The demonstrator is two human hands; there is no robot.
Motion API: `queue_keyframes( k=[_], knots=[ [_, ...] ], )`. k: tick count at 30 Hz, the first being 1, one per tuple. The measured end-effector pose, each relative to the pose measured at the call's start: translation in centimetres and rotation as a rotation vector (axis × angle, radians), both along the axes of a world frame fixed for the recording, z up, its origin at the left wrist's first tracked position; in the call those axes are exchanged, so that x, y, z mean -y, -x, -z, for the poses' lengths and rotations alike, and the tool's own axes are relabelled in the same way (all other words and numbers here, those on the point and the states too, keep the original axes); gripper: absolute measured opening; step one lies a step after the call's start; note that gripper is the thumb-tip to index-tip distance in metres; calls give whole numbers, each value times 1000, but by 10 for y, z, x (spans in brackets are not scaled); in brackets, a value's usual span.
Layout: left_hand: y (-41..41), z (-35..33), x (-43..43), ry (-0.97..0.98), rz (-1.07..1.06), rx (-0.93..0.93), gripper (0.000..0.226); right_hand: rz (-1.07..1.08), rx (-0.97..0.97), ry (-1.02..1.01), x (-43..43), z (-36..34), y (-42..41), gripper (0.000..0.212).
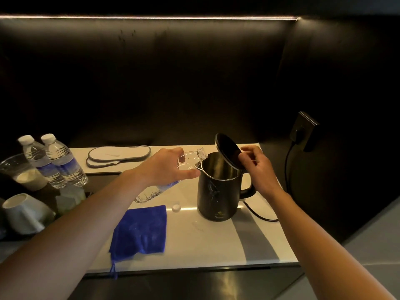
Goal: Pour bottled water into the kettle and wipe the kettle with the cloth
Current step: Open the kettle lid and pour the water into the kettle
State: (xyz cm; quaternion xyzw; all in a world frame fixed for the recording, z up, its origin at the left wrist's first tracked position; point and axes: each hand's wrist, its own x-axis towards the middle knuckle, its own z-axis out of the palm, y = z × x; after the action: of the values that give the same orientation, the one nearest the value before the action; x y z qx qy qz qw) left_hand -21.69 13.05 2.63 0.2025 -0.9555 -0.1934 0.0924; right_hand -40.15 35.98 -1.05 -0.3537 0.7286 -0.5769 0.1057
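Hands (166, 167) (left) around bottle (190, 160)

Kettle (218, 191) right on counter (216, 245); cloth (141, 230) front-left; cap (176, 208) between; two bottles (54, 161) far left.

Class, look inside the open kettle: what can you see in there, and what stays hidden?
Inside the kettle, only the shiny metal inner wall shows below the rim. The bottom and any water level are hidden by the near wall. The bottle mouth sits at the rim.

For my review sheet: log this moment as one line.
pour | left hand tilts bottle at kettle | right hand holds lid open | cloth flat
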Motion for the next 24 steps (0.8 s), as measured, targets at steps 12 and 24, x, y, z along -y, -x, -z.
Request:
queue_keyframes(
  k=[12,24],
  knots=[
    [12,-6,6,66,100,96,69,-67,-291,-206,4,-6,-4,96],
    [34,-36,5,230,211,404,91,-30,-236,-108,6,3,-2,99]
  ],
)
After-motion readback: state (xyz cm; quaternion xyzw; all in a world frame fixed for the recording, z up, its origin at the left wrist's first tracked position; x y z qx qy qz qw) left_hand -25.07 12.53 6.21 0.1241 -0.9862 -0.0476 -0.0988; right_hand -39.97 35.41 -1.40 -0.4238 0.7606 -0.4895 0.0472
